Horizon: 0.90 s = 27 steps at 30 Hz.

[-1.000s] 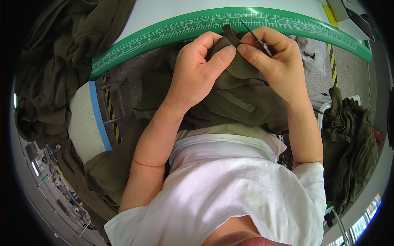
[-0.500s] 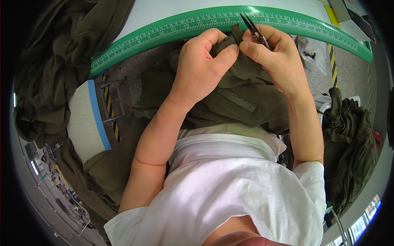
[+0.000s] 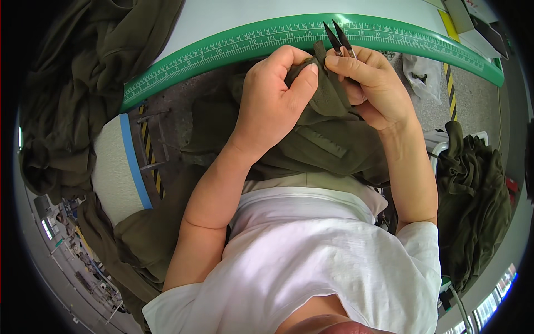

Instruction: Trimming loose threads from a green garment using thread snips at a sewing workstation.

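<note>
Pinched between the thumb and fingers of my left hand (image 3: pixel 275 94) is the edge of a dark olive garment (image 3: pixel 328 146). A short fabric tab (image 3: pixel 319 50) sticks up from the pinch. In my right hand (image 3: pixel 375 80) I grip small thread snips (image 3: pixel 340 39), their two dark pointed blades standing apart and aimed away from me. The right thumb and index finger lie close beside the garment's edge; whether they also touch the cloth I cannot tell. Most of the garment hangs down over my lap, below both hands.
A green ruler-marked strip (image 3: pixel 239 42) edges the white table (image 3: pixel 239 14) ahead. More olive garments are heaped at the far left (image 3: pixel 105 61) and over a rack on the right (image 3: pixel 473 189). A pale blue-edged panel (image 3: pixel 117 167) stands left; a clear plastic bag (image 3: pixel 421 78) lies beyond my right hand.
Both hands and the garment edge have come slightly nearer to me. The snips have turned more upright, and their blades show wider apart.
</note>
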Available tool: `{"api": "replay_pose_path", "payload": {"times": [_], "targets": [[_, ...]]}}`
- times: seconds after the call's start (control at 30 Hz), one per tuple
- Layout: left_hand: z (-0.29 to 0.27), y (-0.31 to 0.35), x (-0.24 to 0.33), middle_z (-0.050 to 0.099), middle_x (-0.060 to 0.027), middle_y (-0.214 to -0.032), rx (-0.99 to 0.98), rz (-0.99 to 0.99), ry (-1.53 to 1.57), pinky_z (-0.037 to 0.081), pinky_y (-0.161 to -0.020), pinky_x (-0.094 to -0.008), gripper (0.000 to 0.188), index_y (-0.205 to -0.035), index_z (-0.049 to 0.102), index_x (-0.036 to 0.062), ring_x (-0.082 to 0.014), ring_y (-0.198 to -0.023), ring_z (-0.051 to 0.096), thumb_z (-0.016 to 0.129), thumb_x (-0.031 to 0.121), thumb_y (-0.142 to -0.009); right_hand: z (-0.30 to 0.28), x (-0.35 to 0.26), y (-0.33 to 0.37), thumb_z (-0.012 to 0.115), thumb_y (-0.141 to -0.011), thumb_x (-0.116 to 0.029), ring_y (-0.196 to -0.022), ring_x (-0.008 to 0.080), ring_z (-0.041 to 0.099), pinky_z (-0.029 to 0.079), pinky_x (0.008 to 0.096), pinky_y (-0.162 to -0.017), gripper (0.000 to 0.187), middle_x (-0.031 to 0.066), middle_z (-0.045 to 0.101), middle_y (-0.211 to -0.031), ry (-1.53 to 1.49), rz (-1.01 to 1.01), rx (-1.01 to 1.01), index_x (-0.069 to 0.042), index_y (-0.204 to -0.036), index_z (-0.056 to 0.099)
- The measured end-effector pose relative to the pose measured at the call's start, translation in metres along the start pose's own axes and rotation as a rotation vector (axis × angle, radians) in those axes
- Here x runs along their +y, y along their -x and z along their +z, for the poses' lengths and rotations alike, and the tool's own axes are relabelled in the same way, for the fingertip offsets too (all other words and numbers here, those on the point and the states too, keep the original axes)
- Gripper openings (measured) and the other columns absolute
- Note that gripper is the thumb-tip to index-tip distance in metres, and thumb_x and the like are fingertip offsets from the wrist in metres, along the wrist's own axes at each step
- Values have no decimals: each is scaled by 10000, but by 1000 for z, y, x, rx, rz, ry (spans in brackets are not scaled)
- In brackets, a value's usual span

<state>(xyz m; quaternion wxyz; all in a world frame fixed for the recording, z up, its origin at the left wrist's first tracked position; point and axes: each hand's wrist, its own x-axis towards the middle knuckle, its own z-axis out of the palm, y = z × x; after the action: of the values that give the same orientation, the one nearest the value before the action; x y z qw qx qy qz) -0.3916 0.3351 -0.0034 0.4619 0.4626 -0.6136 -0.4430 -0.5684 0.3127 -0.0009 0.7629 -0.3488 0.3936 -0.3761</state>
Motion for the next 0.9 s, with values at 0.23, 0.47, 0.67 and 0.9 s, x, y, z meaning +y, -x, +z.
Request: {"api": "replay_pose_path", "payload": {"times": [0.23,0.47,0.67,0.9], "targets": [[-3,1,-2,611,6,-744,-59,-184,219,414,-566,-185,134,-894,601,-31,-20,-648,497,575,100,-908,-5,5,-4,646,-887,-175,-425,12,292,181,183,-375,139,-74,459,-606,-142,107,-19,-74,-808,592],[-5,-1,-4,619,5,-823,-117,-281,444,434,-642,-169,158,-957,602,-35,-18,-724,527,571,118,-929,-5,5,-5,640,-893,-165,-421,11,285,167,183,-366,169,-73,440,-597,-221,146,-60,-85,-768,560],[-6,-1,-5,616,7,-843,-132,-317,502,434,-684,-170,162,-961,602,-29,-16,-756,524,567,126,-933,-3,3,-5,642,-895,-168,-423,6,278,161,182,-371,136,-78,470,-623,-135,118,-17,-73,-811,595],[-6,1,-7,606,15,-835,-101,-331,537,431,-686,-168,155,-968,598,-27,-14,-754,518,564,120,-933,0,1,-3,658,-884,-172,-467,-7,302,176,176,-408,109,-93,469,-630,44,13,-8,-84,-840,611]]}}
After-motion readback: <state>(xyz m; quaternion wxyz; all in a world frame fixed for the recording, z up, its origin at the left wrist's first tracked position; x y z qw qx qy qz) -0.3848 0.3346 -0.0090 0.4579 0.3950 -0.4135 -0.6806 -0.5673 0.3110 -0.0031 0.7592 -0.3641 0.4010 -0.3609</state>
